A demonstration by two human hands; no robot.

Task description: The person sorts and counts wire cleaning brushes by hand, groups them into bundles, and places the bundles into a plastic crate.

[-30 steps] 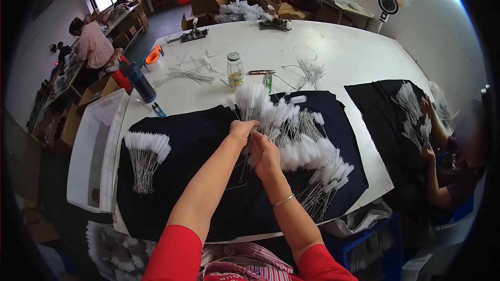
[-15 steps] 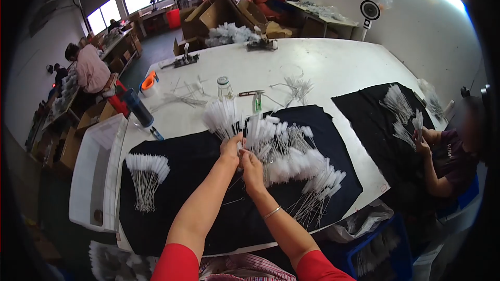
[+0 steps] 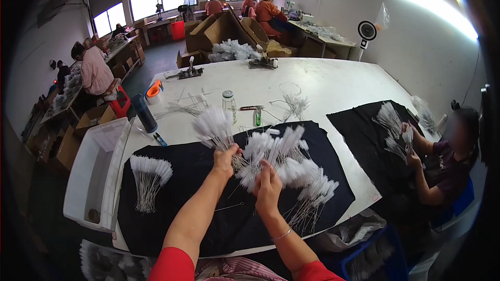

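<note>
My left hand (image 3: 224,160) is wrapped round the wire stems of a bundle of white brushes (image 3: 213,124), whose bristle heads point up and away. To its right, my right hand (image 3: 267,182) has its fingers pinched at the near edge of a large pile of white brushes (image 3: 297,164); whether it grips a brush there is too small to tell. The pile lies on a dark cloth (image 3: 182,229). A fanned group of brushes (image 3: 151,171) rests on the cloth's left part. One loose wire (image 3: 229,207) lies below my hands.
A white bin (image 3: 94,177) stands left. Beyond the cloth are a glass jar (image 3: 228,105), pliers (image 3: 258,116), a blue bottle (image 3: 144,114) and orange tape (image 3: 154,91). A co-worker (image 3: 442,161) holds brushes at the right; boxes (image 3: 224,28) stand behind the table.
My hands have moved apart. My left hand has gone left with its bundle, while my right hand has moved right to the pile. The view has tilted up.
</note>
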